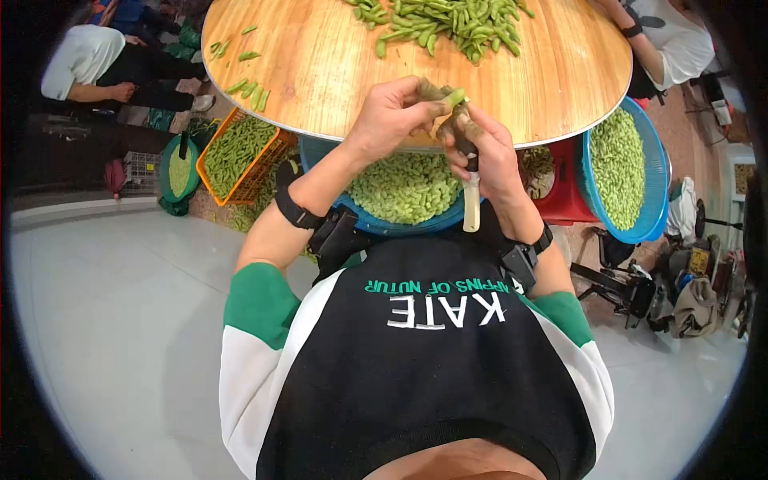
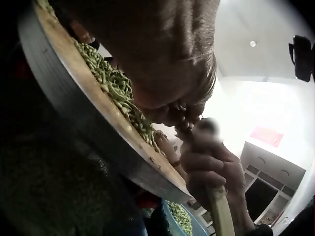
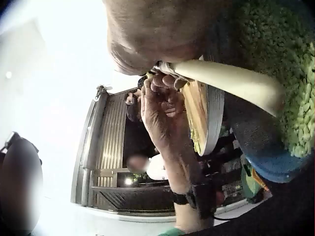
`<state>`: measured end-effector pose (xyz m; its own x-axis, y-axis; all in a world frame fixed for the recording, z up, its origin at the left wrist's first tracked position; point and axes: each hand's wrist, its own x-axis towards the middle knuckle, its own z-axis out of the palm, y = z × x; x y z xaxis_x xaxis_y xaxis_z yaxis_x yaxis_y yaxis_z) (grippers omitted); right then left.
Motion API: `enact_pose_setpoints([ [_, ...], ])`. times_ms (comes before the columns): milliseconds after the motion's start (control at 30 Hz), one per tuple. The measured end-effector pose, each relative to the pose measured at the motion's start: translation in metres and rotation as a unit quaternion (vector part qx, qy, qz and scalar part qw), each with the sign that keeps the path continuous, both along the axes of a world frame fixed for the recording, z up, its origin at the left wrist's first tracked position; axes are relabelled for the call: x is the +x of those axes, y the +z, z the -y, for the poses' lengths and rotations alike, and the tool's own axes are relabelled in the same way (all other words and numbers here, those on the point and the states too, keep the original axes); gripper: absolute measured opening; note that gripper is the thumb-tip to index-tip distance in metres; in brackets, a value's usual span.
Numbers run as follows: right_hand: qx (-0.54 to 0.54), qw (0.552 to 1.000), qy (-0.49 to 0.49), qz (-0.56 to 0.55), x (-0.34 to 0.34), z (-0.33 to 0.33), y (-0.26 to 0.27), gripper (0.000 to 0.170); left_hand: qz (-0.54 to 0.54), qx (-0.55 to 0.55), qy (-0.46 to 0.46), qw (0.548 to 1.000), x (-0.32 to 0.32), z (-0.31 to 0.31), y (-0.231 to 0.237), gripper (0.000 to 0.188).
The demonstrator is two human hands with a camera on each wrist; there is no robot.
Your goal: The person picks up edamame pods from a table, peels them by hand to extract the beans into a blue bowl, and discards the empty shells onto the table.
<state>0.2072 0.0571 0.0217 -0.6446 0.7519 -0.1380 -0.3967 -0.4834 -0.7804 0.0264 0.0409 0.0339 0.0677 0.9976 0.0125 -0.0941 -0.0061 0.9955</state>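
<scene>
In the head view, my left hand [image 1: 392,120] pinches a green bean pod [image 1: 454,98] between thumb and fingers, over the near edge of the round wooden table. Close beside it, my right hand [image 1: 492,156] grips a tool with a long pale handle [image 1: 472,210] that sticks out below the fist; its working end is hidden by the fingers. Both hands meet at the pod. The right wrist view shows the pale handle [image 3: 231,81] slanting over a blue basin. Beneath the hands, that blue basin [image 1: 356,210] holds shelled light-green beans [image 1: 404,188].
Whole pods [image 1: 464,24] lie heaped on the round table [image 1: 320,72], with a few loose pods [image 1: 252,92] at its left. An orange crate [image 1: 214,172] of pods stands left, a blue basket [image 1: 652,160] of beans right. Other people [image 1: 100,68] sit around the table.
</scene>
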Motion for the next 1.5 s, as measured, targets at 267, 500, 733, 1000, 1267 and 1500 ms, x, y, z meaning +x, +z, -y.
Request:
enact_pose_setpoints([
  [267, -0.026, 0.997, 0.029, -0.063, 0.001, 0.011, 0.003, 0.020, 0.048, -0.027, -0.015, 0.998, -0.004, 0.010, -0.010, 0.006],
  [500, 0.005, 1.000, -0.015, 0.005, -0.002, 0.019, 0.004, 0.036, 0.034, 0.027, 0.019, 0.999, 0.001, 0.018, -0.009, 0.007],
  [733, 0.013, 0.999, -0.018, 0.027, 0.002, 0.015, 0.012, 0.034, 0.118, -0.062, -0.035, 0.990, 0.001, 0.020, -0.010, 0.006],
  [1000, 0.021, 0.999, 0.024, 0.005, 0.000, 0.013, 0.016, 0.023, 0.115, -0.039, -0.001, 0.993, -0.001, 0.018, -0.015, 0.007],
  [1267, 0.020, 0.999, 0.046, -0.008, 0.003, 0.012, 0.011, 0.020, 0.116, -0.036, 0.001, 0.993, 0.002, 0.019, -0.008, 0.009],
  [1500, 0.046, 0.998, 0.047, -0.004, 0.003, 0.014, 0.013, 0.019, 0.107, -0.032, -0.011, 0.994, 0.001, 0.020, -0.009, 0.008],
])
